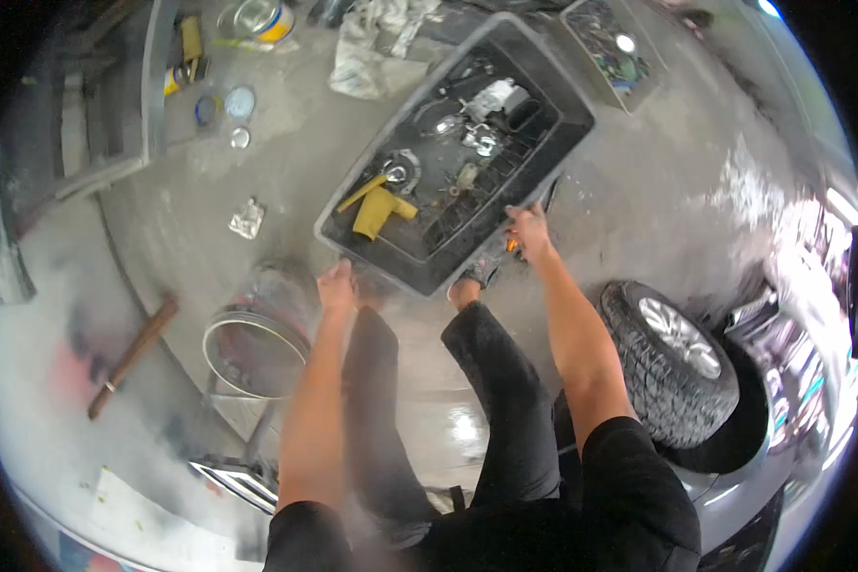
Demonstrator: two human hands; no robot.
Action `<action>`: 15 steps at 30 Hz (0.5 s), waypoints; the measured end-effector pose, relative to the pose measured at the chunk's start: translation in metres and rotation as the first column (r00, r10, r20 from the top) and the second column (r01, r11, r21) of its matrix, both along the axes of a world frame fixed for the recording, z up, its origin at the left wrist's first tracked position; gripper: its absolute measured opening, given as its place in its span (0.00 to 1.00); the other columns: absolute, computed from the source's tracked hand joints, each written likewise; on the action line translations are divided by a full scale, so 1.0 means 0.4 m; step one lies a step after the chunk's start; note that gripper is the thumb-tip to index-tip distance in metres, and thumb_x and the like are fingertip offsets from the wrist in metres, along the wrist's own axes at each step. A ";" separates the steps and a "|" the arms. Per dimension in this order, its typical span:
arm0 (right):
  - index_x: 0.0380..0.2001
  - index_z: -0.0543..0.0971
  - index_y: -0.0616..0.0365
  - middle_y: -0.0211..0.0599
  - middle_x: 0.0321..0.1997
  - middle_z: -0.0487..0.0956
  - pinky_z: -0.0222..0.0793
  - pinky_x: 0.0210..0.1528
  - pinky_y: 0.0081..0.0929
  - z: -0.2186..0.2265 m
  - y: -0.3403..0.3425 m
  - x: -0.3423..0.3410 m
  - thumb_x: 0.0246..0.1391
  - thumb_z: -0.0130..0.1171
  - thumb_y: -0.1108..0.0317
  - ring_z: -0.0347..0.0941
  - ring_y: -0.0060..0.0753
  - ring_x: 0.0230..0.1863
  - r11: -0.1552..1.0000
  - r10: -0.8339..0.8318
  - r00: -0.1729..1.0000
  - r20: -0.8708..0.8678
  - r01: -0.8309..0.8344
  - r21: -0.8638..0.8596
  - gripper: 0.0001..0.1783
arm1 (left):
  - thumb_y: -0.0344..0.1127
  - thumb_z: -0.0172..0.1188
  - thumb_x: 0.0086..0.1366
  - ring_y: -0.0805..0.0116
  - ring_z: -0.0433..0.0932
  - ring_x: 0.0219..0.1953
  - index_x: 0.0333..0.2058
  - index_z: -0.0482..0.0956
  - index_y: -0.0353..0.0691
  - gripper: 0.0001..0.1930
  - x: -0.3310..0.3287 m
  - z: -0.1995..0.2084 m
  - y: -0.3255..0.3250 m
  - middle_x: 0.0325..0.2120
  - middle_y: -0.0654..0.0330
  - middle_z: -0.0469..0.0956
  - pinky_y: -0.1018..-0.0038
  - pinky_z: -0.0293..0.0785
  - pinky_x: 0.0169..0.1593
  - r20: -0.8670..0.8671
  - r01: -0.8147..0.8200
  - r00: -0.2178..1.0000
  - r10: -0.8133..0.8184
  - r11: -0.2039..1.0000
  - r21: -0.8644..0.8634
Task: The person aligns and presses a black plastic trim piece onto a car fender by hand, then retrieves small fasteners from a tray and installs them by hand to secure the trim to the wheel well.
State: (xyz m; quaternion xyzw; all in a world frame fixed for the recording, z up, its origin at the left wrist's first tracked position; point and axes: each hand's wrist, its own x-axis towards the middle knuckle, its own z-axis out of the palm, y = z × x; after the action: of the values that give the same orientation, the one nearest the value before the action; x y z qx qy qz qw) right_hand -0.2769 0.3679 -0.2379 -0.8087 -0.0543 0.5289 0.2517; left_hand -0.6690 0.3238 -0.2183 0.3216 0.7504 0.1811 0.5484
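A large black plastic tub [419, 278] lies at a slant ahead of me. My left hand [337, 285] is closed on its near left rim, with the fingertips partly hidden. On the near right side, my right hand [529, 230] grips the same rim. Inside the tub, rolled yellow pieces [374, 212] lie at the near left end beside a ring-shaped metal part [403, 167]. Toward the far end sit several silver metal parts [494, 98]. A small orange item [512, 245] shows just below my right hand; I cannot tell its kind.
A tyred wheel [672, 362] stands at right, beside a car body. At left are a round bucket-like container [257, 353] and a wooden handle [133, 357]. Beyond the tub lie crumpled sheeting [377, 62], a paint can [264, 17] and a bin of small scraps [610, 52].
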 end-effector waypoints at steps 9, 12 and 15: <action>0.54 0.75 0.63 0.34 0.32 0.79 0.71 0.32 0.23 0.407 -0.606 -0.028 0.59 0.53 0.70 0.75 0.25 0.30 0.931 0.320 0.947 -0.016 -0.312 0.190 0.20 | 0.44 0.54 0.72 0.76 0.69 0.15 0.29 0.80 0.35 0.19 -0.055 0.278 -0.172 0.16 0.66 0.70 0.76 0.63 0.18 0.162 0.296 0.950 -0.265 0.931 -0.215; 0.55 0.74 0.63 0.40 0.34 0.81 0.73 0.31 0.26 0.635 -0.769 -0.073 0.56 0.54 0.74 0.79 0.31 0.30 0.979 0.167 0.985 -0.049 -0.171 -0.112 0.22 | 0.45 0.54 0.72 0.77 0.69 0.15 0.30 0.79 0.34 0.19 -0.034 0.432 -0.161 0.16 0.66 0.69 0.78 0.62 0.17 0.242 0.325 0.936 -0.256 0.891 -0.317; 0.55 0.74 0.61 0.42 0.34 0.81 0.73 0.28 0.27 0.756 -0.956 -0.129 0.55 0.53 0.77 0.79 0.32 0.29 0.977 0.051 0.993 -0.109 -0.072 -0.202 0.23 | 0.45 0.55 0.72 0.77 0.70 0.15 0.28 0.78 0.35 0.19 -0.020 0.606 -0.088 0.16 0.66 0.70 0.78 0.63 0.17 0.339 0.406 0.889 -0.307 0.872 -0.273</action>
State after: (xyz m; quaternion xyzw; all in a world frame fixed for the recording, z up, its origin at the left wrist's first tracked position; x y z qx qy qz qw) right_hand -0.3287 -0.0144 0.0646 -0.7999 -0.0113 0.5803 0.1526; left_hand -0.6772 0.2886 0.0240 0.3278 0.6101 -0.0109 0.7213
